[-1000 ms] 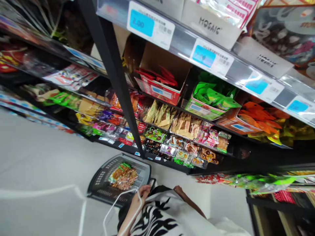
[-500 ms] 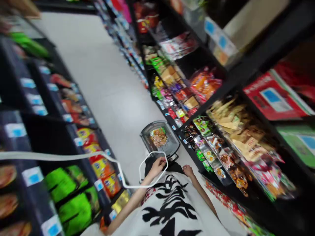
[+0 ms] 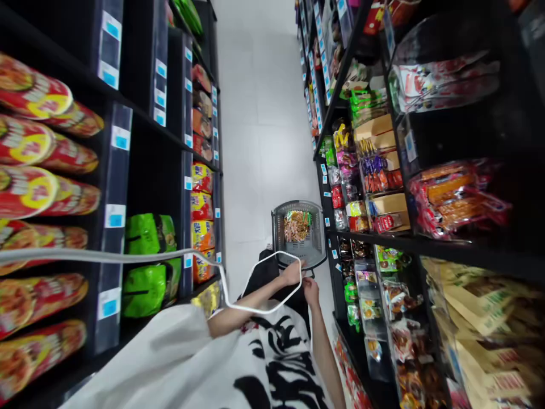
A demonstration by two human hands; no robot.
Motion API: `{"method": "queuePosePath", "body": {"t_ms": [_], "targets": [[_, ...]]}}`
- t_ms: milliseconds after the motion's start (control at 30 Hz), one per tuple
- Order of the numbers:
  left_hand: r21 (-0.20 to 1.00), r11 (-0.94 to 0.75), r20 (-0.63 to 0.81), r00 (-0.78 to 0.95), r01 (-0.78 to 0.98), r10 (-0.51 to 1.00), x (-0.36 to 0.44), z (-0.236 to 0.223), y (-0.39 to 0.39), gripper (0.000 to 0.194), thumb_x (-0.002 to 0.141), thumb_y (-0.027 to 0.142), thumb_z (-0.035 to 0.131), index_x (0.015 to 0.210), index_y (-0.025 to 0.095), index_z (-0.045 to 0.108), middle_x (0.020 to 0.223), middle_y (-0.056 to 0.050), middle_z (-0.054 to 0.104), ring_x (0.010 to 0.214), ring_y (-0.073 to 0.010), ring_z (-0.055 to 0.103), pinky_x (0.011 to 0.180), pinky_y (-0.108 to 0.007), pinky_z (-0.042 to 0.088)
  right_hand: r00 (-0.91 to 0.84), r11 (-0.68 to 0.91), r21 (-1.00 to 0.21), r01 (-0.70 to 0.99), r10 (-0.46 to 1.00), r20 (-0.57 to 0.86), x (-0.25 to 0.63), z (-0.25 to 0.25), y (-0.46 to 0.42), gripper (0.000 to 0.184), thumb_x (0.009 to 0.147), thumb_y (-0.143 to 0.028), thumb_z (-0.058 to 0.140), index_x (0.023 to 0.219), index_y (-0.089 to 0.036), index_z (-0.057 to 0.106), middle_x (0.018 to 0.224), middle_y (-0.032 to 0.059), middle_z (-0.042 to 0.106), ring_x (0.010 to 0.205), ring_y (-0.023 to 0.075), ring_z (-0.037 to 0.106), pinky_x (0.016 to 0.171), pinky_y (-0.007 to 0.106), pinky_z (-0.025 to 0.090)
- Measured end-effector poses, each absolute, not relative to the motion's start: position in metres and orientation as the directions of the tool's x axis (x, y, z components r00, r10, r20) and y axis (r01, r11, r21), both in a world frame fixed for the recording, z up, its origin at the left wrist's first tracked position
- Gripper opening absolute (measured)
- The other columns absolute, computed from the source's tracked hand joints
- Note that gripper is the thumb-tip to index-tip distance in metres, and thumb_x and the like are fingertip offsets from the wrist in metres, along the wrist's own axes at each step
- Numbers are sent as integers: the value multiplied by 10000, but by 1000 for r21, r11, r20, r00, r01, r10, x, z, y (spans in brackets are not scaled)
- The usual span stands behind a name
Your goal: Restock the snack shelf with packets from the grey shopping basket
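- The left hand (image 3: pixel 293 273), just below the frame's centre, is at the near edge of the grey shopping basket (image 3: pixel 317 232); its fingers are too small to tell whether they close on anything.
- The right hand (image 3: pixel 311 291) is bent in just beside it, near the basket's black handle (image 3: pixel 310 274); its grip cannot be told either.
- The basket, right of centre, faces open side up, probably so that the clear snack pack (image 3: pixel 297 226) lies flat on its floor.
- A white cord (image 3: pixel 149 257) crosses the left arm.
- Noodle tubs (image 3: pixel 25 193) fill the left edge, lids likely turned aisleward for display; tan snack bags (image 3: pixel 489 341) sit lower right.
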State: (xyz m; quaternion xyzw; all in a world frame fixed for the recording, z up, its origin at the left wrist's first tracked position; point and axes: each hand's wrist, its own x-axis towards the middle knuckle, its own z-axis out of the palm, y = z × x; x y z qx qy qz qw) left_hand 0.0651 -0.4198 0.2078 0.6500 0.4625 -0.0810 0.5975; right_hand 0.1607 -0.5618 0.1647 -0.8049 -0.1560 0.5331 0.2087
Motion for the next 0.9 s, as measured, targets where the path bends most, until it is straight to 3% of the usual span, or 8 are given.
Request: {"method": "queuePosePath", "body": {"t_ms": [167, 367, 567, 667, 767, 833, 900], "targets": [[555, 173, -772, 425, 814, 473, 70, 135, -387, 315, 925, 337, 659, 1165, 134, 639, 1180, -121, 681, 1067, -234, 658, 1010, -462, 503, 431, -887, -459, 46, 432, -792, 171, 126, -566, 273, 853, -252, 483, 1038, -177, 669, 1106, 108, 760, 1006, 190, 730, 948, 262, 528], [395, 241, -859, 263, 886, 440, 40, 21, -362, 309, 950, 327, 616, 1187, 129, 624, 1165, -118, 698, 1108, -245, 660, 1023, -456, 494, 521, -956, -289, 57, 275, -808, 174, 47, -599, 447, 836, -270, 541, 1261, -157, 616, 1288, 163, 684, 1165, 282, 677, 1060, 387, 486], [307, 324, -891, 150, 895, 429, 22, -100, -347, 292, 840, 209, 634, 1119, 121, 637, 1140, -186, 723, 1127, -320, 661, 1024, -424, 474, 686, -988, -139, 63, 144, -713, 177, -53, -595, 801, 875, -363, 560, 1541, -19, 279, 1577, 285, 365, 1515, 366, 313, 1233, 487, 269], [316, 387, -884, 121, 866, 451, 25, -157, -337, 279, 813, 183, 648, 1087, 131, 639, 1123, -181, 728, 1124, -323, 658, 1033, -425, 463, 719, -997, -76, 27, 73, -691, 183, -105, -583, 919, 893, -421, 573, 1572, 15, 133, 1631, 316, 231, 1547, 377, 222, 1236, 496, 263], [347, 474, -868, 87, 809, 488, 33, -206, -326, 268, 815, 218, 692, 1068, 159, 629, 1062, -145, 734, 1087, -299, 668, 1015, -413, 469, 698, -998, -22, -55, -22, -716, 186, -147, -570, 946, 887, -435, 618, 1565, 7, 129, 1564, 314, 375, 1473, 357, 396, 1174, 434, 379], [385, 537, -853, 67, 750, 518, 41, -234, -320, 278, 841, 276, 705, 1084, 177, 613, 1015, -117, 731, 1043, -270, 675, 981, -397, 485, 672, -988, 47, -149, -136, -728, 185, -164, -563, 912, 897, -466, 617, 1530, 20, 177, 1395, 322, 559, 1299, 363, 589, 1063, 432, 481], [436, 596, -834, 54, 675, 549, 54, -262, -313, 298, 878, 336, 691, 1112, 182, 589, 970, -93, 718, 981, -235, 679, 935, -380, 504, 664, -969, 103, -224, -229, -711, 183, -171, -559, 868, 904, -520, 605, 1493, 3, 238, 1241, 306, 660, 1125, 374, 686, 947, 451, 538]]}}
